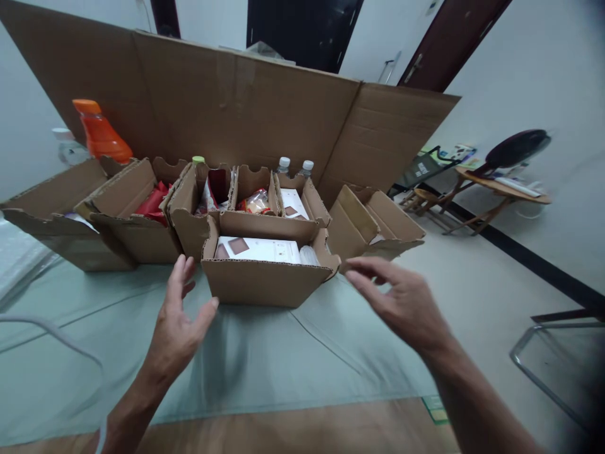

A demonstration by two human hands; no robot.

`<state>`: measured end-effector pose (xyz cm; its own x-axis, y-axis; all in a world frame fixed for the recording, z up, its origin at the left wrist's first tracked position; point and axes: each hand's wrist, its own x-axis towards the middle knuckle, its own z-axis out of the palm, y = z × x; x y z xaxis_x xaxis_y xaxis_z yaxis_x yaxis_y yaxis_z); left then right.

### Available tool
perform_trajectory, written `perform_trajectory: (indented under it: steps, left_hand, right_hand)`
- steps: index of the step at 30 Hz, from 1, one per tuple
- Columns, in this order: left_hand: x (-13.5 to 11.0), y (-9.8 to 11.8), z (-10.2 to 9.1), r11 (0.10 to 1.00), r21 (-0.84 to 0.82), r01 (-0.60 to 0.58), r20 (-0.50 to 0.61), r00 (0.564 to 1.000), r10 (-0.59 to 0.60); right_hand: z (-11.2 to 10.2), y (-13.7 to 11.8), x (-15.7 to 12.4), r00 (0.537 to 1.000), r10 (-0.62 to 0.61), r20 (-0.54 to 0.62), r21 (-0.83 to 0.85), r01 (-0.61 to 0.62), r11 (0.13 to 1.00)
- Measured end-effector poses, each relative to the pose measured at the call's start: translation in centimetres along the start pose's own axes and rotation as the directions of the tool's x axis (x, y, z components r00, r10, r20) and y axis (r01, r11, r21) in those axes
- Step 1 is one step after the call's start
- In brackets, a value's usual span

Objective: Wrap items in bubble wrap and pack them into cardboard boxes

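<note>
Closest to me, a small open cardboard box (265, 285) sits on the pale green cloth. Inside it lie a white carton with brown squares (259, 250) and a white rounded item (309, 255). My left hand (179, 321) is open beside the box's left end, thumb spread from the fingers and apart from the cardboard. At the opposite end my right hand (397, 293) holds nothing, its fingers bent with a gap to the thumb. Its fingertips are very near the box's right corner; I cannot tell whether they touch.
Behind stand several cardboard bins (137, 236) holding red packets (154, 202), a snack bag (258, 203) and another white carton (293, 205). An orange bottle (104, 135) rises at left before a tall cardboard panel (189, 94). A white cable (61, 340) crosses the left side.
</note>
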<state>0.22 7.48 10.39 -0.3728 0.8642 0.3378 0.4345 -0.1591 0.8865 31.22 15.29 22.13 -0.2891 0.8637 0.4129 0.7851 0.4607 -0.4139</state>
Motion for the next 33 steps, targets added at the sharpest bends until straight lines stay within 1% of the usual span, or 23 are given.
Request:
perform_trajectory:
  steps: [3,4,6,8,9,11,13,14,15,16,17,18,19,20,22,24,25,27,29,31,33]
  left_hand:
    - [1.1,-0.6,0.8,0.985,-0.114,0.132,0.09,0.988,-0.122]
    - [1.4,-0.5,1.3,0.977,-0.136,0.161,0.12,0.982,-0.145]
    - [1.3,-0.2,2.2,0.968,-0.168,0.187,0.166,0.973,-0.16]
    - [-0.2,-0.1,2.3,0.965,-0.182,0.19,0.188,0.97,-0.156]
    - [-1.5,-0.3,2.0,0.965,-0.18,0.193,0.189,0.969,-0.159]
    - [-5.0,-1.1,0.2,0.961,-0.161,0.224,0.191,0.963,-0.192]
    - [-8.4,-2.2,-2.6,0.954,-0.136,0.268,0.153,0.957,-0.247]
    - [-9.6,-2.5,-4.2,0.948,-0.126,0.294,0.116,0.953,-0.28]
    - [-10.4,-2.7,-5.7,0.94,-0.119,0.321,0.067,0.947,-0.315]
    - [-10.5,-2.6,-6.9,0.934,-0.107,0.34,0.026,0.94,-0.34]
    - [-10.1,-2.2,-7.9,0.934,-0.095,0.344,-0.023,0.937,-0.347]
    - [-9.4,-1.6,-8.4,0.94,-0.084,0.33,-0.071,0.939,-0.336]
    - [-8.5,-0.8,-8.4,0.95,-0.075,0.302,-0.081,0.948,-0.308]
    - [-7.7,0.1,-8.1,0.966,-0.084,0.246,-0.095,0.963,-0.253]
    - [-6.7,1.6,-6.8,0.987,-0.099,0.128,-0.046,0.99,-0.133]
    - [-7.5,2.3,-5.4,0.997,-0.064,0.048,0.015,0.999,-0.047]
    - [-8.4,2.3,-4.9,0.998,-0.038,0.04,0.046,0.998,-0.038]
    - [-10.8,1.7,-4.6,0.995,0.011,0.097,0.093,0.991,-0.097]
    - [-12.9,0.8,-5.1,0.979,0.044,0.201,0.112,0.972,-0.205]
    - [-13.7,0.3,-5.9,0.962,0.055,0.266,0.094,0.958,-0.27]
    - [-13.1,0.5,-6.0,0.962,0.058,0.267,0.075,0.96,-0.271]
  right_hand:
    - [4.7,1.2,-1.7,0.99,0.058,0.13,0.151,-0.077,0.986]
    - [6.3,1.2,-2.0,0.987,0.068,0.143,0.183,-0.094,0.979]
    - [8.6,0.9,-2.7,0.989,0.103,0.111,0.231,-0.126,0.965]
    - [9.5,0.4,-4.4,0.99,0.136,0.039,0.249,-0.141,0.958]
    - [9.6,0.0,-5.8,0.991,0.135,-0.001,0.247,-0.13,0.96]
    - [9.5,-0.9,-9.1,0.993,0.094,-0.074,0.227,-0.075,0.971]
    - [9.6,-2.5,-11.9,0.991,0.016,-0.13,0.203,0.011,0.979]
    - [9.9,-3.4,-12.7,0.991,-0.029,-0.134,0.197,0.055,0.979]
    - [10.3,-4.5,-12.9,0.99,-0.07,-0.122,0.204,0.094,0.974]
    - [10.7,-5.5,-12.6,0.989,-0.106,-0.099,0.224,0.125,0.966]
    - [11.1,-6.4,-11.8,0.989,-0.13,-0.073,0.254,0.144,0.956]
    - [11.3,-7.0,-10.7,0.99,-0.133,-0.051,0.288,0.142,0.947]
    - [11.3,-7.4,-9.6,0.992,-0.117,-0.035,0.318,0.122,0.94]
    - [11.0,-7.5,-8.7,0.996,-0.086,-0.033,0.338,0.092,0.937]
    - [9.6,-7.0,-8.2,0.999,0.007,-0.049,0.338,0.01,0.941]
    - [7.7,-6.0,-9.6,0.992,0.087,-0.092,0.299,-0.056,0.953]
    - [6.9,-5.5,-10.7,0.987,0.113,-0.118,0.272,-0.077,0.959]
    - [6.0,-5.0,-13.1,0.983,0.126,-0.137,0.23,-0.092,0.969]
    - [6.2,-5.2,-14.6,0.99,0.103,-0.093,0.233,-0.079,0.969]
    - [7.1,-5.6,-14.7,0.996,0.088,-0.032,0.277,-0.075,0.958]
    - [7.8,-5.6,-13.9,0.994,0.106,-0.01,0.328,-0.097,0.94]
